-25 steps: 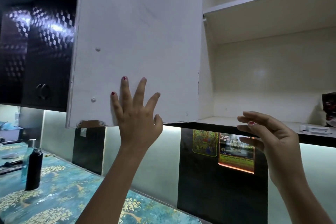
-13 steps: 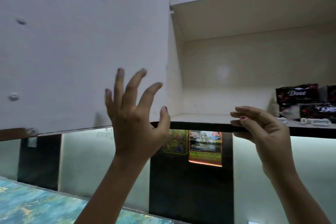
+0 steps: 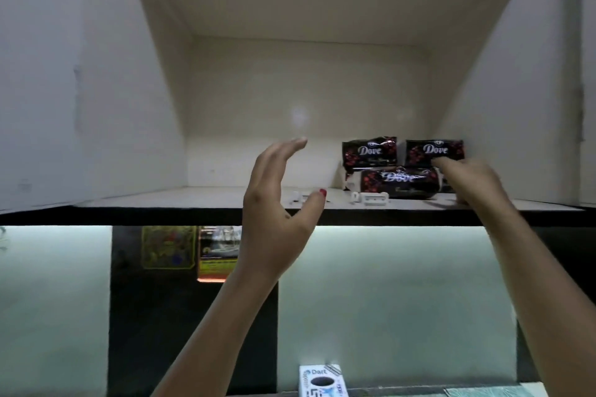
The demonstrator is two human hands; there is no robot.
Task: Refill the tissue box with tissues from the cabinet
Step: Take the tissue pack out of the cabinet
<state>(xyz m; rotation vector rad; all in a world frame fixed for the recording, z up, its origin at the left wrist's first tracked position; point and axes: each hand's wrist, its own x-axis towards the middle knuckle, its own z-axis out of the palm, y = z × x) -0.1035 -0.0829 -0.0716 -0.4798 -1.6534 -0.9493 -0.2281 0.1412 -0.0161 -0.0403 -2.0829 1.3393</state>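
Inside the open cabinet [image 3: 309, 106], the left hand [image 3: 277, 203] hovered with fingers spread, empty. Farther right, three dark tissue packs [image 3: 400, 179] sat stacked on the shelf [image 3: 161, 198]; the right hand [image 3: 467, 180] touched them, unclenched, not yet gripping. Fetching was under way; closing on one pack seemingly came next.

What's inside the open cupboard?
On the cabinet shelf sit three dark Dove packs, two stacked on one, plus small white plastic bits. The right hand covers part of the packs, hiding whatever lies behind it. The rest looks bare.
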